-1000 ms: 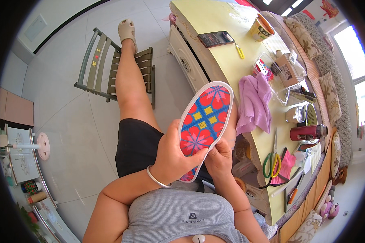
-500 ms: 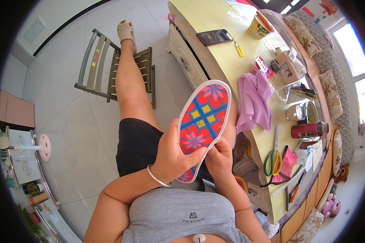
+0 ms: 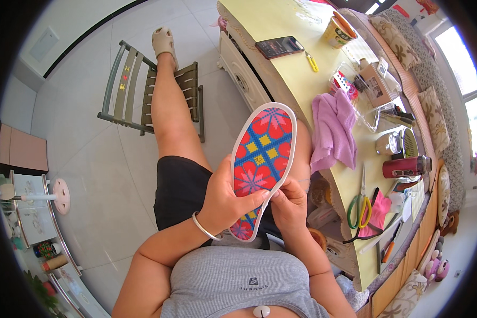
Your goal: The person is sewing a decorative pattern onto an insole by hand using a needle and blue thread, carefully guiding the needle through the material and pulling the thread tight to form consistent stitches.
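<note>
An embroidered insole [image 3: 264, 151] with a red, pink, blue and yellow pattern and a white edge is held upright over my lap. My left hand [image 3: 225, 193] is closed round its left side, thumb lying across the patterned face and fingers hidden behind. At the right edge, by the narrow middle, the thumb and fingertips of my right hand [image 3: 290, 204] pinch the white border. Whether those fingertips also hold something small, such as a needle, cannot be made out. A bracelet [image 3: 206, 228] circles my left wrist.
To the right, the yellow-covered table [image 3: 289, 74] bears a phone [image 3: 279, 47], a yellow cutter [image 3: 311, 61], a purple towel [image 3: 334, 130], scissors [image 3: 359, 206] and a red flask [image 3: 406, 167]. My leg rests across a folding chair [image 3: 130, 90]. A shelf unit [image 3: 37, 206] stands at the left.
The insole has tilted slightly, its top shifting a little to the left. Both hands keep their hold, with the right fingertips moved only slightly along the border.
</note>
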{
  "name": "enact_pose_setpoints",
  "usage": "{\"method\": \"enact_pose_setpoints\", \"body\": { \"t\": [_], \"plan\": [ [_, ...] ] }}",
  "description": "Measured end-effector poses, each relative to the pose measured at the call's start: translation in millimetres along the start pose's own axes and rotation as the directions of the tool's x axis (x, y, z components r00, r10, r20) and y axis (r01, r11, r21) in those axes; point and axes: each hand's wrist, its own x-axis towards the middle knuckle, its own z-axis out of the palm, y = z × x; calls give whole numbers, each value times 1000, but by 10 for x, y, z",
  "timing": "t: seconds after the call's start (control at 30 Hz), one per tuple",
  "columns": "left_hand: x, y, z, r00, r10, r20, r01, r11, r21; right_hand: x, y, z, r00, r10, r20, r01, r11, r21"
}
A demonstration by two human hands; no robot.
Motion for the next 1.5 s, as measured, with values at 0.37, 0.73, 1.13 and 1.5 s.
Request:
{"method": "enact_pose_setpoints", "body": {
  "t": [0.37,0.73,1.13,1.5],
  "plan": [
    [-40,-8,16,998,65,10,-66,997,45,17,45,-63,997,53,-50,-50,998,43],
    [2,-10,51,988,-157,7,155,968,-198,7,-21,23,994,20,-105,-28,997,-74],
    [72,-400,-64,833,-345,433,551,447,-705,71,-309,352,872,-426,241,443,480,-757],
    [55,-537,-46,878,-268,396,477,566,-672,111,-224,429,740,-556,379,604,299,-739]
  ]
}}
